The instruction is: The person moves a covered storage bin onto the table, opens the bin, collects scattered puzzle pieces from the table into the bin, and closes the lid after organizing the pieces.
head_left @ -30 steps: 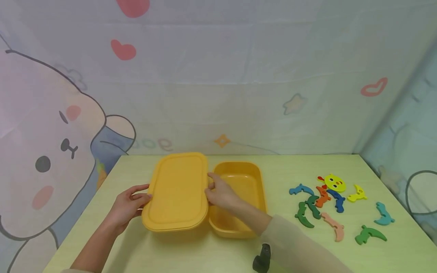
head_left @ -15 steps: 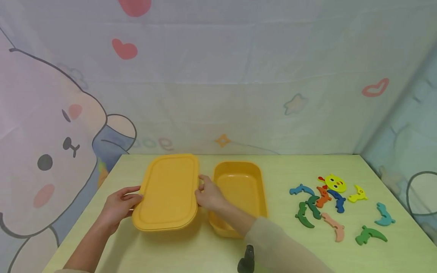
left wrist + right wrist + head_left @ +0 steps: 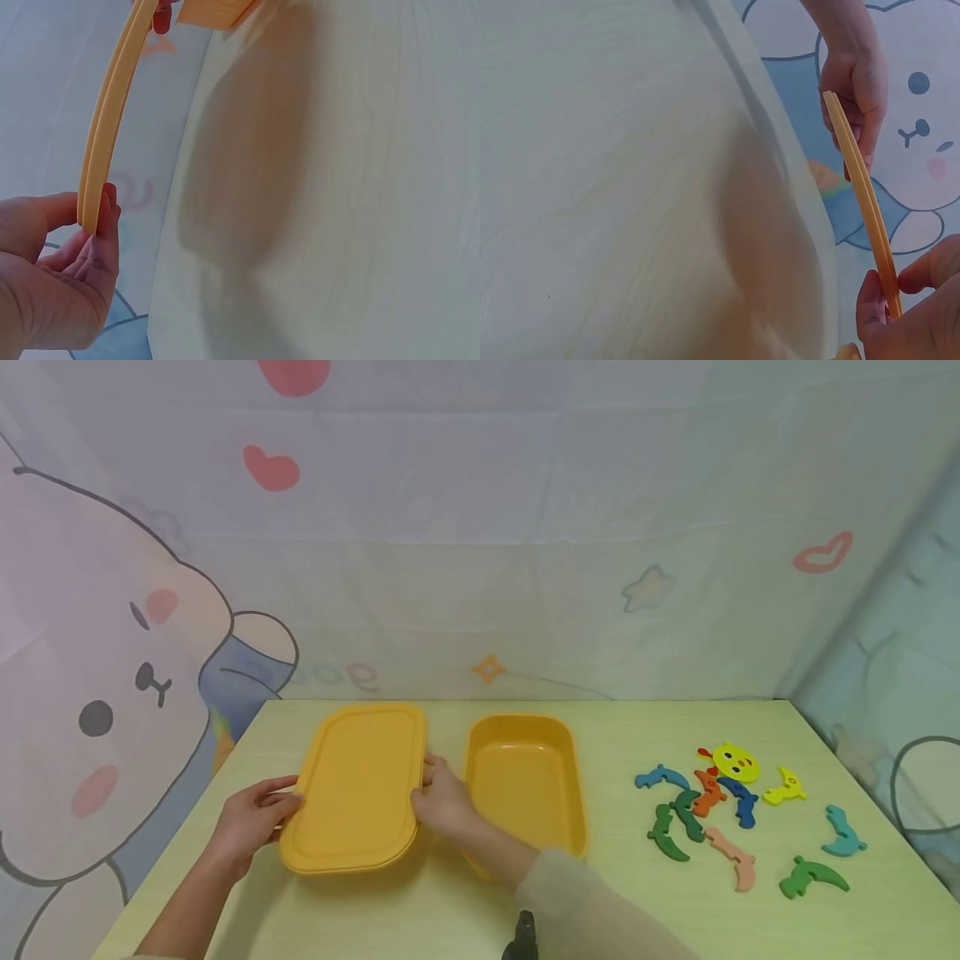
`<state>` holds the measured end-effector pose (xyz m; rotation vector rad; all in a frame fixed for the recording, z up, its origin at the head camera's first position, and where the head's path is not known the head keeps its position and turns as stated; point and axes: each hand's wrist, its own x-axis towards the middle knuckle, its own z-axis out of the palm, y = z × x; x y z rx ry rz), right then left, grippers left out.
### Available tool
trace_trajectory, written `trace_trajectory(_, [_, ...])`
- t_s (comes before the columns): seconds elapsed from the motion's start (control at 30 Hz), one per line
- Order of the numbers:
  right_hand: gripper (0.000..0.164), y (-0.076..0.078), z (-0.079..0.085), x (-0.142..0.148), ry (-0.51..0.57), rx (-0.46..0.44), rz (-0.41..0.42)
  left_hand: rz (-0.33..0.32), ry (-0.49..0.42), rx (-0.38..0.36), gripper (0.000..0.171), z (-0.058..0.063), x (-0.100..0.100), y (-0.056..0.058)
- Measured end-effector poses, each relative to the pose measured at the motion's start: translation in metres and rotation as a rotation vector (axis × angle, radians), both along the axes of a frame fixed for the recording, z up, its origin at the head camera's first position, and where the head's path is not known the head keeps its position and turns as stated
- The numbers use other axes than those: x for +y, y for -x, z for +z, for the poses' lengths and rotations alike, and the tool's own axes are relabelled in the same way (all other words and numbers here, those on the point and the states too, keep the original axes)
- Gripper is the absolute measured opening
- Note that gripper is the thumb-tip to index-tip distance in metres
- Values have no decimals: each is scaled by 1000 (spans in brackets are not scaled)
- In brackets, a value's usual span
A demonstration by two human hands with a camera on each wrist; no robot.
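Note:
A yellow rounded-rectangle lid [image 3: 356,789] is held between both hands above the left part of the table, its shadow falling on the tabletop in the left wrist view. My left hand [image 3: 253,822] pinches the lid's left edge, thumb on top and fingers beneath. On the opposite edge, my right hand [image 3: 447,802] grips the lid the same way; the right wrist view shows thumb and fingers on either side of the thin rim [image 3: 866,202]. Just right of the lid stands an open yellow box [image 3: 525,777] with nothing inside, partly covered by the right forearm.
On the table's right side lie several coloured crescent-shaped pieces, among them a green one [image 3: 813,875], a pink one [image 3: 733,858] and a light blue one [image 3: 843,832]. A yellow smiling-face piece [image 3: 735,762] lies behind them. A printed curtain [image 3: 525,568] hangs behind the table [image 3: 615,910].
Both hands have carried the lid leftward and slightly down, away from the box, uncovering more of its interior. The box and the coloured pieces have stayed in place.

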<state>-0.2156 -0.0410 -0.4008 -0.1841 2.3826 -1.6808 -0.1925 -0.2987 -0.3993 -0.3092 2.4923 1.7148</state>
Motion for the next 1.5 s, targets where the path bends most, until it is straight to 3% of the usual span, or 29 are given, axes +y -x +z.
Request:
trace_trajectory(0.27, [62, -4, -10, -9, -20, 14, 11, 26, 46, -29, 55, -4, -6, -3])
trace_trajectory(0.57, [64, -10, -22, -20, -15, 56, -8, 42, 112, -71, 54, -20, -15, -4])
trace_trajectory(0.7, [65, -11, -26, -22, -49, 78, -15, 39, 138, -67, 53, -25, -16, -4])
trace_trajectory(0.9, [64, -13, -31, -26, -77, 21, -50, 43, 185, -54, 52, -30, -16, -4])
trace_trajectory(1.17, [64, -14, -39, -28, -98, 10, -65, 59, 257, -51, 48, -34, -16, -3])
trace_trajectory(1.5, [59, -16, -44, -30, -161, 61, -66, 58, 329, -40, 44, -37, -18, 0])
